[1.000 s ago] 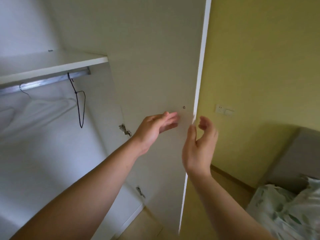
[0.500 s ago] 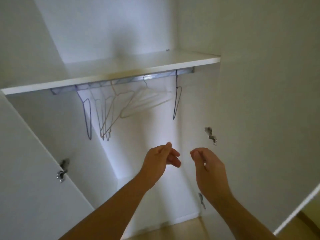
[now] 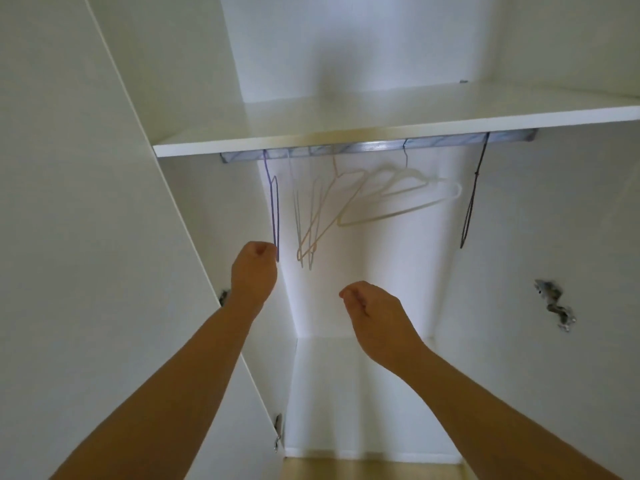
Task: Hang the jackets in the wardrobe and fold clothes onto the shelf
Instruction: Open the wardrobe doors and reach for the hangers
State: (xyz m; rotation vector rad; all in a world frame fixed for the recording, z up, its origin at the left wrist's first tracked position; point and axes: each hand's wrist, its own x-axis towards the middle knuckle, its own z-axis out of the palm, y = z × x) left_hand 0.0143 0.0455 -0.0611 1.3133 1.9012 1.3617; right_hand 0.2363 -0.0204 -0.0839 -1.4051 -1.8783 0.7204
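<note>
The open wardrobe has a white shelf (image 3: 346, 133) with a metal rail (image 3: 374, 147) under it. On the rail hang a purple wire hanger (image 3: 275, 209) at the left, several pale hangers (image 3: 349, 199) in the middle and a dark hanger (image 3: 472, 202) at the right. My left hand (image 3: 254, 275) is curled into a fist right against the purple hanger's lower end; whether the fingers hold it is hidden. My right hand (image 3: 375, 318) hovers lower in the middle, loosely curled and holding nothing. No jackets or clothes are in view.
The left wardrobe door (image 3: 86, 237) stands open beside my left arm, with hinges (image 3: 278, 433) on its edge. A bare hinge (image 3: 556, 306) sits on the right side wall. Wooden floor (image 3: 374, 471) shows at the bottom.
My view has swung left from the right door into the wardrobe. My left hand has risen to the purple hanger's lower end and closed. My right hand stays low in the middle.
</note>
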